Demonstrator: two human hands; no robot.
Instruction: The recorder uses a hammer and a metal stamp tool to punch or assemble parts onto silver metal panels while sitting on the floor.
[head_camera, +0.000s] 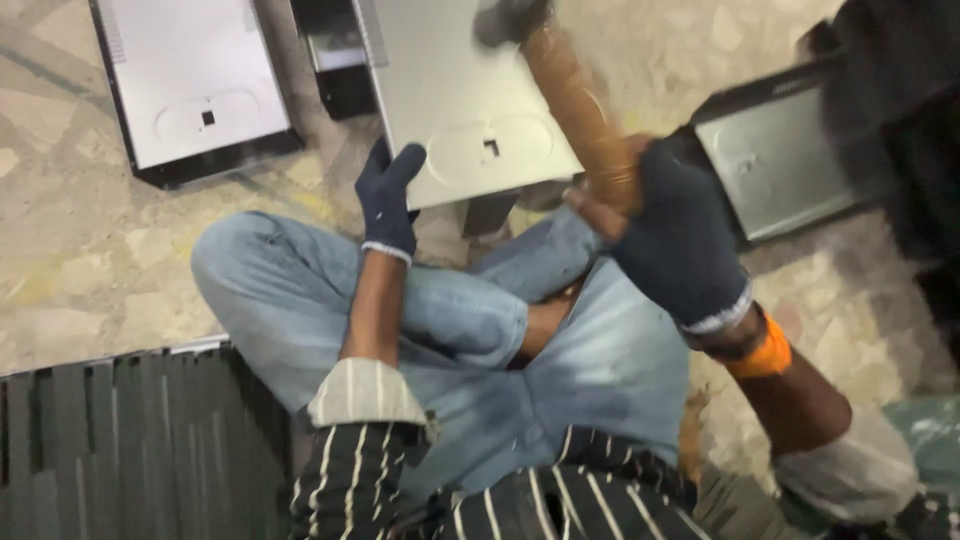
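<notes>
So I'm sitting cross-legged on the stone floor in jeans, both hands gloved. My right hand is wrapped tight around the wooden handle of a hammer, with the head up near the top edge, over the sheet. It's blurry. My left hand is pressing on the near-left corner of the grey metal panel in front of my knees, fingers flat on it rather than curled round anything. Another panel lies off left, one more on the right. Dark slatted stack by my left leg.
</notes>
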